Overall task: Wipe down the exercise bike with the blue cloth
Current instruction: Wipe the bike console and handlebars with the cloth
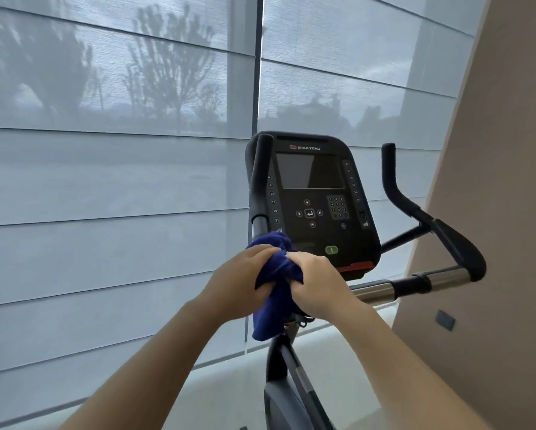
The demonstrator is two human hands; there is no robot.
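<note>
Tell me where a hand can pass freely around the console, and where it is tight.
Free: the gap between console and right handlebar, and the space between left handlebar and blinds. Crowded: at the console's lower left, where left hand and right hand both grip the blue cloth.

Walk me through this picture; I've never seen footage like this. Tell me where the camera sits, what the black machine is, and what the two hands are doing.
The camera is worn on a person's head, so you look forward and down along their bare arms. The black machine is an exercise bike: its console, with a dark screen and buttons, faces you, and a handlebar curves to the right. Window blinds hang behind it. The left hand and right hand both grip one bunched blue cloth, in front of the console's lower left corner. Whether the cloth touches the bike is hard to tell.
</note>
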